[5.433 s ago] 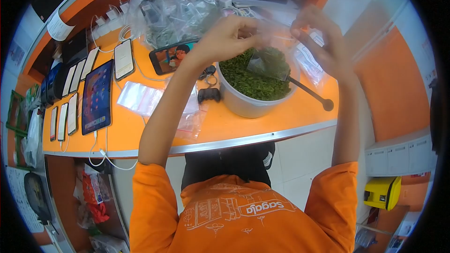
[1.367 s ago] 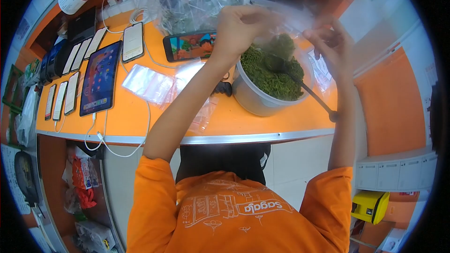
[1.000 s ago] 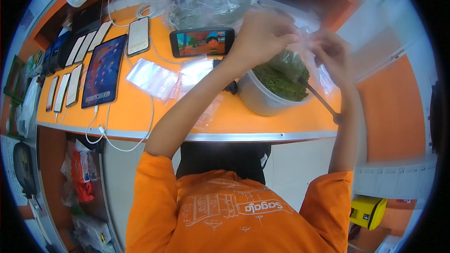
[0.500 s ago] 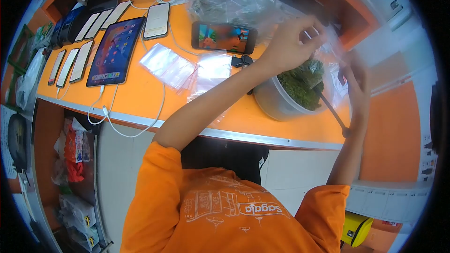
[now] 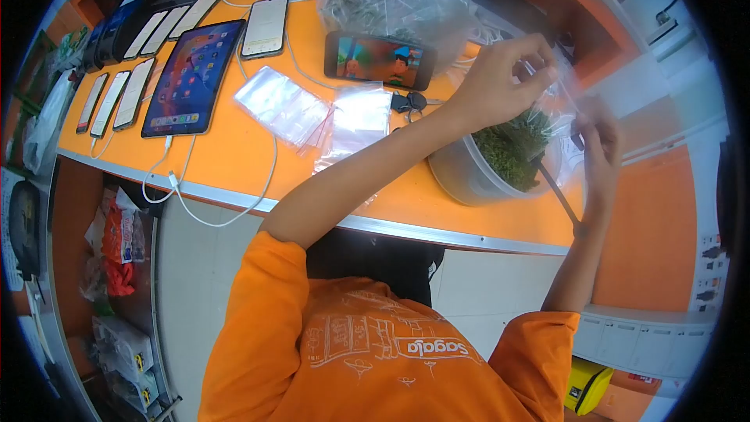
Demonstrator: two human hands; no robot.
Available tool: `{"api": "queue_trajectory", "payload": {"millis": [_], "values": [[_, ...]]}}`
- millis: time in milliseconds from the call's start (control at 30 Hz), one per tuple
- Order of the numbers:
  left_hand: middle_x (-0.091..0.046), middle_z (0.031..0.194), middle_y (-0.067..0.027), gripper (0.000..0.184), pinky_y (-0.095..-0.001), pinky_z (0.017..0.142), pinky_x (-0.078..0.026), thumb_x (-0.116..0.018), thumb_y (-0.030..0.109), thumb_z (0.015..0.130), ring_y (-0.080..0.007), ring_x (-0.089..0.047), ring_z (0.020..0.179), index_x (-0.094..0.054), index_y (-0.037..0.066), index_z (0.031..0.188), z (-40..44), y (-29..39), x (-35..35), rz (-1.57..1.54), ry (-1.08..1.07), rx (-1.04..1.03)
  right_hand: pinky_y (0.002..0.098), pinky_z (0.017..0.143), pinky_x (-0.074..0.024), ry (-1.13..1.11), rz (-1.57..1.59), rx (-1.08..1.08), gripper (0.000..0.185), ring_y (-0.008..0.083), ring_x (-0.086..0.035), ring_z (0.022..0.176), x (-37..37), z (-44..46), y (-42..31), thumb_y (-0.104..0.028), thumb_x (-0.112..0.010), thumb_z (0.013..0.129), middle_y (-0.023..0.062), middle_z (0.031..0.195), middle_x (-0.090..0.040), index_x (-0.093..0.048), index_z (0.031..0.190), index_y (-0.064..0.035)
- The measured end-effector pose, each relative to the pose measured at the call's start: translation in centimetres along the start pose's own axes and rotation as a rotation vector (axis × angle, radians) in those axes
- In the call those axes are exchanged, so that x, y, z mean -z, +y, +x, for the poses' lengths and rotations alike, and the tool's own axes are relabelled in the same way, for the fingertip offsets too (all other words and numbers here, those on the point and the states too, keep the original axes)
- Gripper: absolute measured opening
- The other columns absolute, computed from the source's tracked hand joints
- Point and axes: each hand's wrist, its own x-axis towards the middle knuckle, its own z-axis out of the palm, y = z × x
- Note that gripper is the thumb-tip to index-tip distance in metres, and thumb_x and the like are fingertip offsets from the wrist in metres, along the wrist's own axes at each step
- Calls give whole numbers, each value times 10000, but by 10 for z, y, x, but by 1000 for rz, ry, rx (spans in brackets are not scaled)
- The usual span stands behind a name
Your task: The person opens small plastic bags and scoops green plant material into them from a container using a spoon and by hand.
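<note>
A clear plastic bag (image 5: 564, 92) is stretched between my hands above a translucent round tub (image 5: 462, 175). My left hand (image 5: 508, 82) pinches the bag's near-left side with thumb and fingertips. On the other side, my right hand (image 5: 601, 144) has its fingers closed at the bag's edge. Dry-looking, shredded green leaves (image 5: 506, 155) fill the tub; the bag's lower part is hard to tell apart from them. A long thin handle (image 5: 561, 195) leans out over the tub's right rim, its end close to my right wrist.
Small clear bags (image 5: 283, 107) lie in stacks left of the tub. Behind are a phone playing a video (image 5: 379, 61), keys (image 5: 408, 101) and a large bag pile (image 5: 394, 0). A tablet (image 5: 195, 78), several phones and white cables (image 5: 269, 164) cover the left side.
Both hands have shifted slightly, still holding the bag over the tub. The bag's upper part now looks drawn tauter between them. The view has moved a little.
</note>
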Motion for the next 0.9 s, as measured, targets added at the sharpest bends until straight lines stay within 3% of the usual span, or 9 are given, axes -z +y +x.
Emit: {"api": "queue_trajectory", "payload": {"millis": [133,333,733,900], "values": [[-534,771,-14,136,-227,627,-468,-564,142,827,-68,-516,668,-526,12,833,-1,0,-3,-83,26,82,174,476,-250,6,27,-14,102,22,-340,542,-3,-1,-4,-134,-532,836,-50,646,-398,-493,802,-45],[-534,740,-7,117,-202,541,-437,-554,133,828,-61,-510,607,-523,20,830,1,-6,-6,-31,40,-41,177,475,-255,-13,9,3,104,21,-347,556,-6,1,-6,-129,-528,841,-51,655,-404,-493,788,-48],[-577,750,-30,106,-220,569,-440,-565,134,808,-96,-561,659,-529,35,826,-4,5,-13,86,105,-160,190,528,-281,-30,-80,84,126,44,-370,607,-8,4,-11,-134,-546,832,-34,684,-425,-487,776,-37],[-586,756,-22,121,-232,582,-444,-584,159,801,-105,-561,678,-544,48,832,-5,4,-14,37,74,-100,193,537,-279,1,-74,28,138,51,-367,625,-8,1,-13,-143,-547,835,-27,692,-425,-483,777,-35]]}}
